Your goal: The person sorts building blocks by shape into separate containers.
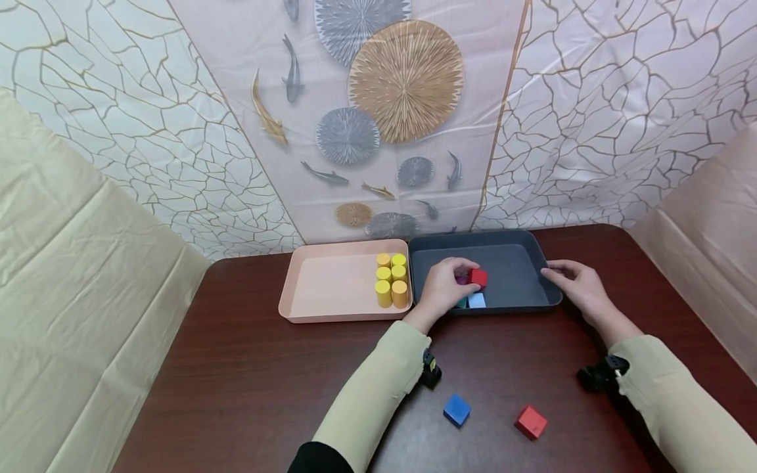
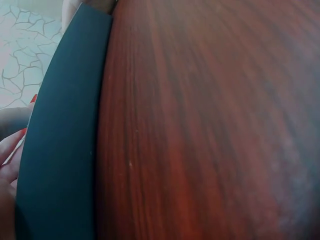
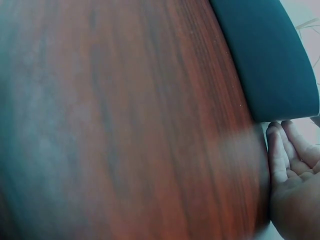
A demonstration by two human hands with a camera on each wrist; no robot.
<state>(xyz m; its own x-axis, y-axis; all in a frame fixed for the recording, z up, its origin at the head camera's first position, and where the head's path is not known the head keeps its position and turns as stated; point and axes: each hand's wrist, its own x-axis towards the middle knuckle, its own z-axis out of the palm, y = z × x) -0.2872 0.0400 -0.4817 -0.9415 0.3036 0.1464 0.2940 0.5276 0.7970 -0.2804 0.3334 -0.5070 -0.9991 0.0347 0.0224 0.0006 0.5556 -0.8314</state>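
Note:
My left hand (image 1: 440, 286) pinches a red block (image 1: 478, 278) between thumb and fingers, inside the left part of the dark grey tray (image 1: 514, 282). Close by it in that tray are a light blue block (image 1: 476, 300), a green block (image 1: 462, 303) and a purple block (image 1: 460, 279), the last two partly hidden by the hand. At the tray's right end, my right hand (image 1: 582, 289) holds the rim, its thumb tip over the edge. In the right wrist view, the fingers (image 3: 278, 150) meet the outside of the tray's end wall.
Left of the dark tray stands a pink tray (image 1: 331, 282) with several yellow and orange-yellow cylinders (image 1: 391, 279) along its right side. A blue block (image 1: 457, 410) and another red block (image 1: 530, 422) lie on the brown table (image 1: 248, 381) nearer the front. Patterned cloth hangs behind.

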